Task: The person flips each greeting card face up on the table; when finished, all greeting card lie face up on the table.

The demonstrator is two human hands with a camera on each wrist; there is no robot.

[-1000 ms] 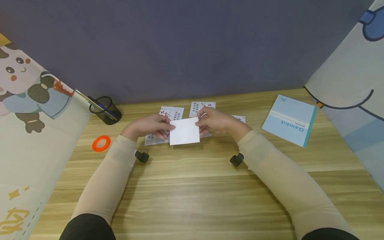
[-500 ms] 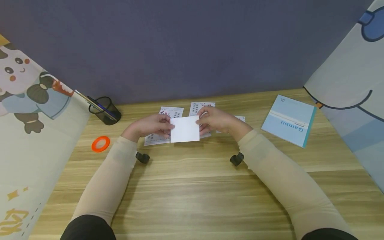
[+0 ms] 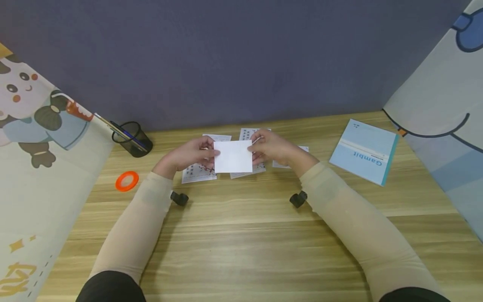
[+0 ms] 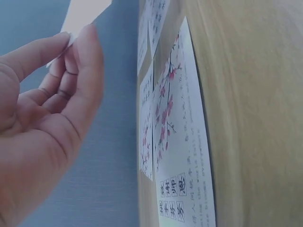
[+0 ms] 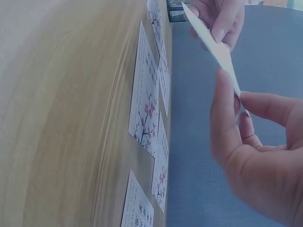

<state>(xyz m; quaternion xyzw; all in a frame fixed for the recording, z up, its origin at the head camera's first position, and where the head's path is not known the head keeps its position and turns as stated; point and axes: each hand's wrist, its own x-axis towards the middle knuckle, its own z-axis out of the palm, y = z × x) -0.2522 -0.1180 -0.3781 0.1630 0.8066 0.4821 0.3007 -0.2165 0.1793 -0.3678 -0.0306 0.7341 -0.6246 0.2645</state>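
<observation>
A white card (image 3: 233, 156), its blank side toward the head camera, is held up above the table between both hands. My left hand (image 3: 196, 152) pinches its left edge between thumb and fingers. At the opposite edge, my right hand (image 3: 270, 147) pinches it the same way. Seen from the right wrist, the card (image 5: 214, 46) is tilted and raised off the wood. Below lie several printed cards with pink blossom branches and dark characters, among them one card (image 4: 181, 127) close under the left hand and another (image 5: 146, 94) in the right wrist view. The held card and hands partly cover them.
A black mesh pen holder (image 3: 136, 144) with pens stands at the back left, and an orange tape roll (image 3: 127, 181) lies in front of it. To the right is a light blue workbook (image 3: 363, 152). A dark panel (image 3: 241, 63) rises behind the table.
Both hands have lifted the white card slightly up and away from me. More of the printed cards shows below its lower edge. The other items stay where they were.
</observation>
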